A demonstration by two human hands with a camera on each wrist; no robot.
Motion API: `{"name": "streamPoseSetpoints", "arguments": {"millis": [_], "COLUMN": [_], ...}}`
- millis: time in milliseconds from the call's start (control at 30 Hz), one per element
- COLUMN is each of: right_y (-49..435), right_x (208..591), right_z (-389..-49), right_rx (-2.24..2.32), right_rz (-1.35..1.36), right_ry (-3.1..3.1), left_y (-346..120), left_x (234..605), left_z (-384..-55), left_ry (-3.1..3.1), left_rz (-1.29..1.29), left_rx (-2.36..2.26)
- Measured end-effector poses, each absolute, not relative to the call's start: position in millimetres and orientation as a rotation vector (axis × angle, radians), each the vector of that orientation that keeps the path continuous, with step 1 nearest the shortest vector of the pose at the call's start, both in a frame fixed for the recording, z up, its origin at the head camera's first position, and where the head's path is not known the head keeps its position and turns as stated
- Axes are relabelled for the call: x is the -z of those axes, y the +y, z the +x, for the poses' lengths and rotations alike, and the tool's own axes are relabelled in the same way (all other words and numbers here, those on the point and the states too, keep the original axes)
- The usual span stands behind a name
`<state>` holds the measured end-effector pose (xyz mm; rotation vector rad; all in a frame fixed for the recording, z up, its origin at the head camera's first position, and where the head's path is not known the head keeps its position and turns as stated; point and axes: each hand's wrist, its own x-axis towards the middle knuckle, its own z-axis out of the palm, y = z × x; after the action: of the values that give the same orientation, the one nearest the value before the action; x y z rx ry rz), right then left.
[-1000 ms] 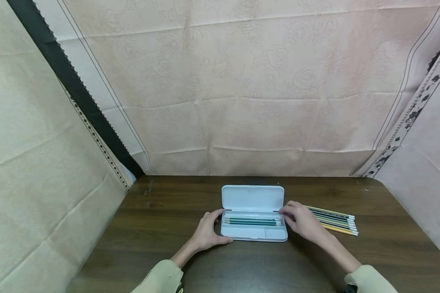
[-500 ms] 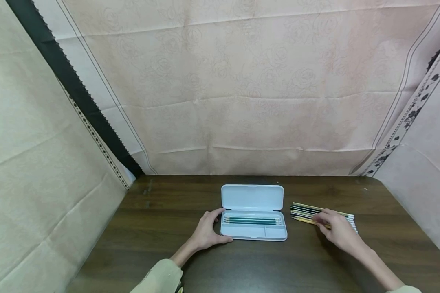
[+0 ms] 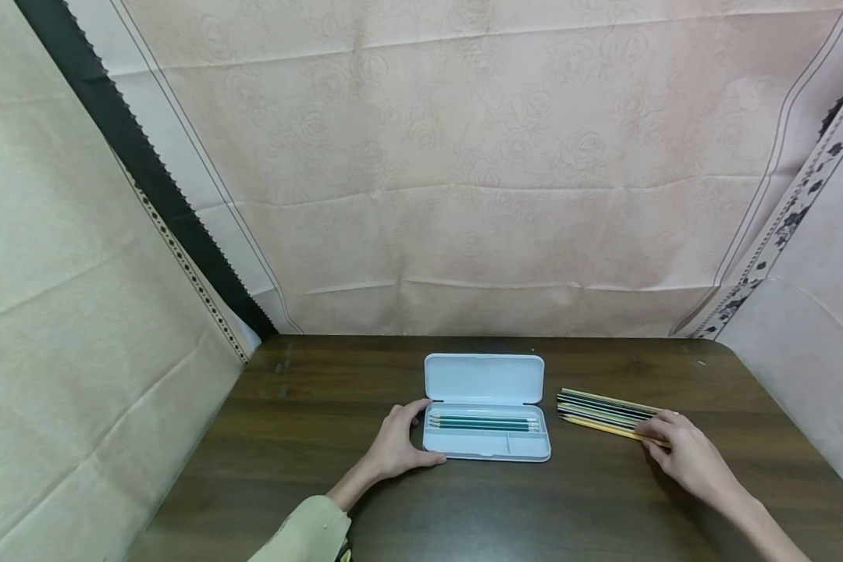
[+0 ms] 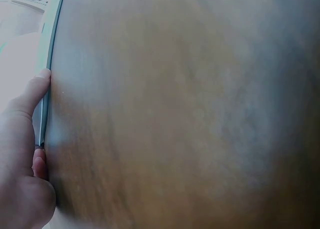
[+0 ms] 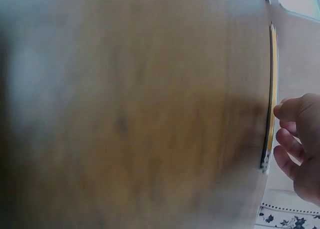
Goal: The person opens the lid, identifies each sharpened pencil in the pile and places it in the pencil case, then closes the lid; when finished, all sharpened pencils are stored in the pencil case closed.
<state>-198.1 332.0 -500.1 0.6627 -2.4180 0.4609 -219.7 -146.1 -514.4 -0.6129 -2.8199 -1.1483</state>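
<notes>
A light blue pencil case [image 3: 485, 448] lies open on the table in the head view, lid tipped back, with several green pencils [image 3: 483, 424] in its tray. My left hand [image 3: 396, 445] holds its left side, thumb at the front corner and fingers at the back one. In the left wrist view, the left thumb [image 4: 37, 89] lies along the case's edge [image 4: 45, 64]. To the right of the case is a row of several striped and yellow pencils [image 3: 604, 410]. My right hand [image 3: 684, 453] is at their right end, its fingers loosely bent right at the yellow pencil [image 5: 273, 79].
The dark wooden table [image 3: 492, 515] carries everything. A pale patterned cloth [image 3: 478, 195] hangs behind its far edge, with more cloth [image 3: 98, 312] along the left and right sides.
My right hand has left the case's right edge and moved right, along the loose pencils to their right end, which it now covers. My left hand has stayed on the case.
</notes>
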Motion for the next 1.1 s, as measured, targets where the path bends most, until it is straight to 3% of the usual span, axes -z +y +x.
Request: {"name": "streamPoseSetpoints", "arguments": {"millis": [1100], "right_y": [348.3], "right_x": [506.4], "right_z": [-194.0], "right_rx": [-0.386], "right_rz": [0.652], "right_ry": [-2.429], "left_y": [-147.5], "left_x": [516.4], "left_z": [-220.6], "left_ry": [-2.803], "left_rz": [-0.626], "left_rx": [1.142]}}
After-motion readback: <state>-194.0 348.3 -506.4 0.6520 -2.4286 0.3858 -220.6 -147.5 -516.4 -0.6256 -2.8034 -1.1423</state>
